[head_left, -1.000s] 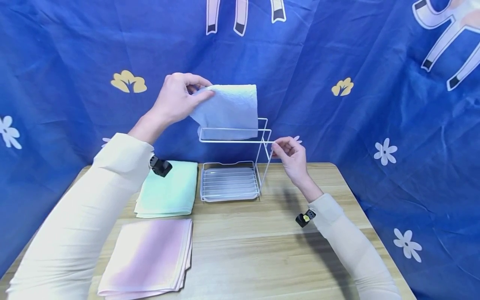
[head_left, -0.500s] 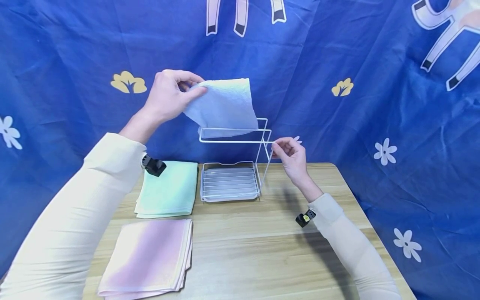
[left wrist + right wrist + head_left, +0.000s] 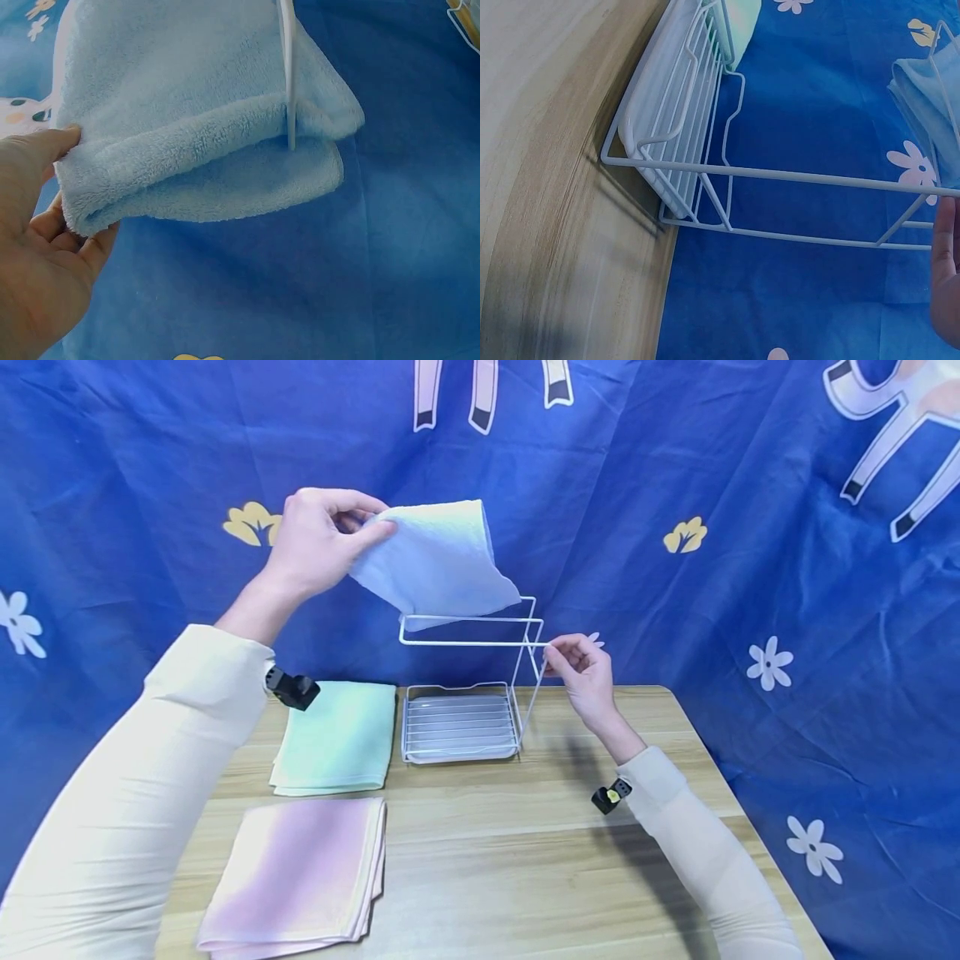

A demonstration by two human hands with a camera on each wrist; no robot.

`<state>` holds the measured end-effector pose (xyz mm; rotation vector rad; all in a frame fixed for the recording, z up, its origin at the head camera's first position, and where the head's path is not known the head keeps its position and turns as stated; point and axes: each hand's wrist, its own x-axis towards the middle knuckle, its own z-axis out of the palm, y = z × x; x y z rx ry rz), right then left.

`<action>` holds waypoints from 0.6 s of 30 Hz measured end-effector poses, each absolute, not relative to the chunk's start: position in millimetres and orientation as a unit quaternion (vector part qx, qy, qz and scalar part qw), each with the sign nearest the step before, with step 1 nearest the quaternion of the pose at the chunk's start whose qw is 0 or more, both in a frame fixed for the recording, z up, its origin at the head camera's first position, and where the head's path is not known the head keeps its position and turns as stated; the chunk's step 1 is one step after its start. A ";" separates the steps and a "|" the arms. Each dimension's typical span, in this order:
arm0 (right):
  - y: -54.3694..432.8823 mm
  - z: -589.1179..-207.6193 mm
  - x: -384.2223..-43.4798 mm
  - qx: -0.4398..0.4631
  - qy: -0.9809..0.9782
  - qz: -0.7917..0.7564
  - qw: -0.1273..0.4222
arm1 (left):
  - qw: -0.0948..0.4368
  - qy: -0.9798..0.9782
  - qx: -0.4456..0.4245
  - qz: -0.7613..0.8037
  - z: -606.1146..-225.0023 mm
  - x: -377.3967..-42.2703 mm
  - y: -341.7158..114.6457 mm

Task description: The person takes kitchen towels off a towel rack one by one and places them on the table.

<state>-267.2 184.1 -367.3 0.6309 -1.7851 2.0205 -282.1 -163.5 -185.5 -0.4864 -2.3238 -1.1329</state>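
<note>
My left hand (image 3: 315, 539) pinches one end of a folded light blue towel (image 3: 442, 556) above a white wire rack (image 3: 480, 644). The towel slants down to the right, and its lower left part hangs behind the rack's upper bar. In the left wrist view, a white bar (image 3: 290, 60) crosses in front of the fluffy towel (image 3: 187, 75), with thumb and fingers gripping the folded edge. My right hand (image 3: 588, 681) pinches the rack's upper right front corner. The right wrist view shows its fingers (image 3: 946, 255) at the end of the rack's upright (image 3: 795, 176).
A folded mint green towel (image 3: 341, 739) lies left of the rack, and a folded pink towel (image 3: 296, 868) lies nearer on the wooden table (image 3: 525, 860). A pale tray (image 3: 461, 757) sits in the rack's base. A blue patterned curtain (image 3: 600, 468) hangs close behind.
My left hand has moved up and left, drawing the blue towel with it. The towel's lower right part has risen above the upper bars. My right hand and the rack stay still.
</note>
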 end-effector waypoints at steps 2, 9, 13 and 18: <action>184.4 -367.8 -266.9 0.226 -0.633 0.717 0.185 | 0.255 -0.853 -0.174 -0.422 -185.1 -280.2 -166.4; 185.1 -367.8 -268.8 0.223 -0.635 0.715 0.186 | 0.270 -0.846 -0.171 -0.426 -181.1 -277.1 -176.2; 185.5 -367.8 -270.0 0.222 -0.640 0.712 0.186 | 0.269 -0.845 -0.169 -0.431 -180.1 -275.6 -182.5; 185.3 -368.1 -271.4 0.217 -0.638 0.715 0.186 | 0.269 -0.847 -0.156 -0.431 -180.8 -272.6 -191.7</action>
